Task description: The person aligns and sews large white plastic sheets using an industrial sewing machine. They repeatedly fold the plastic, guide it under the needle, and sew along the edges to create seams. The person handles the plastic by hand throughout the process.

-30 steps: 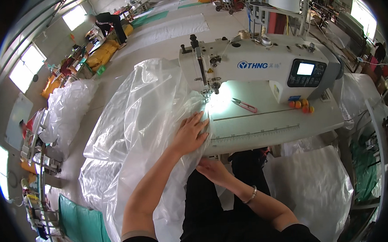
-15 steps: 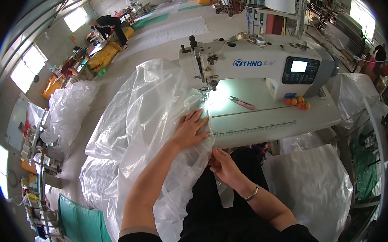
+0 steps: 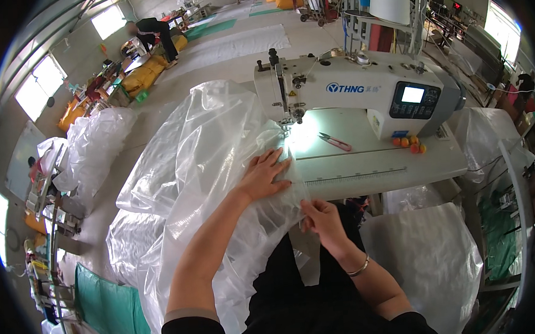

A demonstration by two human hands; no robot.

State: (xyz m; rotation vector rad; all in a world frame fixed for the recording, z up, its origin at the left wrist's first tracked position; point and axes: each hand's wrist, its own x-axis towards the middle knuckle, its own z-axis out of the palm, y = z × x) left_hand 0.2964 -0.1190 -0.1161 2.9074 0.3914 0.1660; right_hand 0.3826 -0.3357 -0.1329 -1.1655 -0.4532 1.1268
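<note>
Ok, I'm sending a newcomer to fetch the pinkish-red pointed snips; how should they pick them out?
Find the white sewing machine with a glowing rectangular screen. On its pale, flat work surface, right of the bright lamp glow, lie the pinkish-red snips with pointed blades. They are slim, unlike the cluster of small round orange-and-red objects farther right.

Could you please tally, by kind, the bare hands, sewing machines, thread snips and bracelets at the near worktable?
Bare hands: 2 (left hand flat on the translucent plastic sheeting, right hand at its edge)
Sewing machine: 1
Thread snips: 1
Bracelet: 1
Total: 5
</note>
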